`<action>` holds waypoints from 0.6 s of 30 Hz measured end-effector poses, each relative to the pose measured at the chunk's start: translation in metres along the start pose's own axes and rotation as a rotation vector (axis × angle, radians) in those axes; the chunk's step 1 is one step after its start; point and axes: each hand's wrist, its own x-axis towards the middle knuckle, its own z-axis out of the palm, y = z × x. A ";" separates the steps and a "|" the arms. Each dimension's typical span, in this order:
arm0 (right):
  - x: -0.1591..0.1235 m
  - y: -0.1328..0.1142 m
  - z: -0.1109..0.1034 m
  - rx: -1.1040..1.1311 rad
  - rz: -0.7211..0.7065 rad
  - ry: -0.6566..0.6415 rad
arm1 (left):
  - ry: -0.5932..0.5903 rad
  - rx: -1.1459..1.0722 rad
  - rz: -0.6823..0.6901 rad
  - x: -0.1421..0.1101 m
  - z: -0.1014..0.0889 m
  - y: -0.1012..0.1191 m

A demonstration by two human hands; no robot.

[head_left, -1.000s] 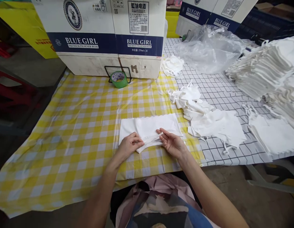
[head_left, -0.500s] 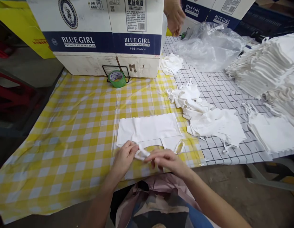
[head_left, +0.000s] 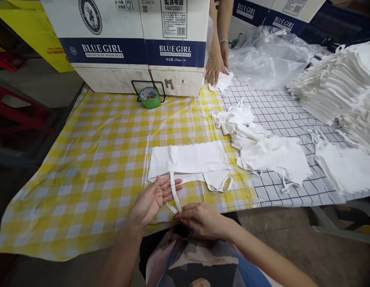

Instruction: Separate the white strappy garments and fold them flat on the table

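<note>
A white strapped garment, like a camisole or bra top (head_left: 189,158), lies flat on the yellow checked cloth in front of me. One of its thin straps (head_left: 175,195) is drawn toward my body. My left hand (head_left: 155,197) is palm up with its fingers stretched out beneath this strap, which crosses over them. The strap's near end is pinched between the thumb and fingers of my right hand (head_left: 201,219). A second strap (head_left: 227,184) forms a loop at the garment's right side, lying on the cloth.
A large beer carton (head_left: 127,52) stands at the back, with green tape (head_left: 150,98) in a black wire holder before it. Rumpled white garments (head_left: 268,153) lie to the right, beside stacked ones (head_left: 334,85). Another person's hands (head_left: 216,67) touch white fabric near clear plastic (head_left: 268,56).
My left hand has let go of the strap and turned palm up with fingers spread under it. My right hand has pulled the strap toward me. The other person's hands have come down onto white fabric.
</note>
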 end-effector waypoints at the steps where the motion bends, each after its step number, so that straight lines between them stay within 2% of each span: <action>1: -0.001 0.001 0.001 0.005 0.006 0.006 | 0.011 -0.009 0.007 0.000 0.001 0.000; 4: -0.002 0.001 0.000 0.040 0.010 0.007 | 0.054 0.043 0.030 0.000 0.001 -0.001; 6: -0.004 0.000 -0.004 0.090 0.010 0.007 | 0.090 0.173 0.060 0.000 -0.001 -0.004; 8: -0.005 0.002 -0.011 0.140 0.039 0.063 | 0.112 0.363 0.078 0.001 -0.004 -0.008; 10: -0.007 0.009 -0.022 0.166 0.109 0.200 | 0.129 0.584 0.070 0.000 -0.007 -0.011; 12: -0.009 0.021 -0.036 0.157 0.201 0.388 | 0.202 0.837 0.101 -0.001 -0.012 -0.009; 15: -0.012 0.043 -0.060 0.057 0.313 0.669 | 0.470 1.212 0.300 0.002 -0.025 0.004; 18: -0.012 0.065 -0.083 -0.119 0.391 0.837 | 0.688 1.397 0.472 0.019 -0.043 0.026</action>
